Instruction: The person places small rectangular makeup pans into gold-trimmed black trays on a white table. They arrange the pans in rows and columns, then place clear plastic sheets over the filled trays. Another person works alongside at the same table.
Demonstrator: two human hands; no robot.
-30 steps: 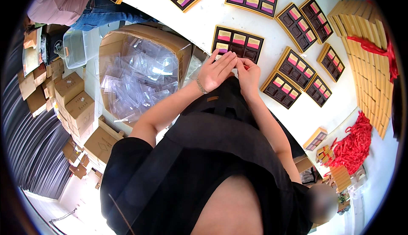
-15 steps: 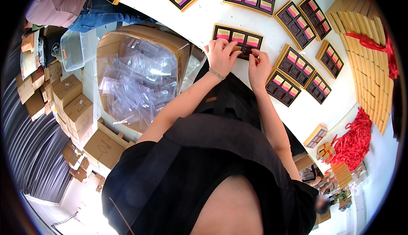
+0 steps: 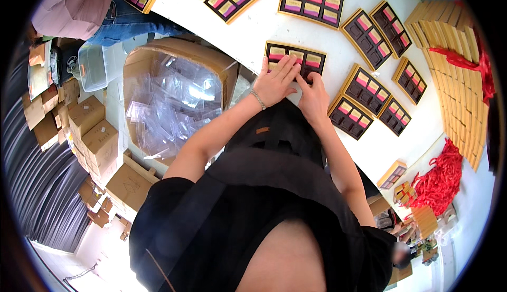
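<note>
A dark compartment tray in a gold-edged box lies near the table's front edge. Its back row holds small flat packets with gold and pink wrapping. My left hand lies flat across the tray's left and middle part, fingers stretched out, hiding most of the front row. My right hand reaches the tray's front right, thumb and bent fingers close together at a compartment. Whatever they hold there, if anything, is too small to make out. Both hands nearly meet at the front edge.
Similar gold-edged boxes, partly filled, lie around the white table. Stacked gold boxes and a red ribbon heap are at right. A carton of clear plastic sleeves stands left. A person is at upper left.
My left hand has gone from bent fingertips at the tray to lying flat over it. My right hand has moved left, closer to the left hand. The view has shifted slightly.
</note>
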